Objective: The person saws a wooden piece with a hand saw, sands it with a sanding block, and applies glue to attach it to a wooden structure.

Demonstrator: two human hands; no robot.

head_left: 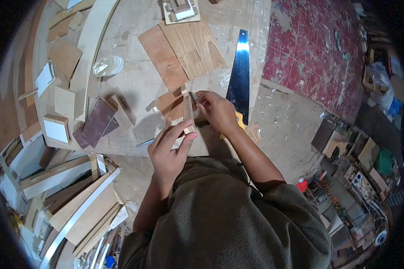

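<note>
My left hand (169, 145) grips the near end of a small wooden piece (188, 107) between thumb and fingers, at the table's near edge. Just right of the piece's far part is my right hand (216, 111), its fingers curled; whether they hold anything is hidden. A brown wooden board (170, 102) lies beside the piece on its left. Beyond my hands lie two flat boards, one reddish (164, 57) and one light with visible grain (195, 47). The handsaw (239, 76) rests to the right, its yellow handle partly behind my right wrist.
Dark red blocks (98, 120) and a clear plastic roll (108, 66) lie to the left on the table (134, 33). Farther left are wood offcuts. A stacked wooden piece (181, 11) sits at the top. Scrap boards (85, 215) fill the lower left; clutter covers the right-hand floor.
</note>
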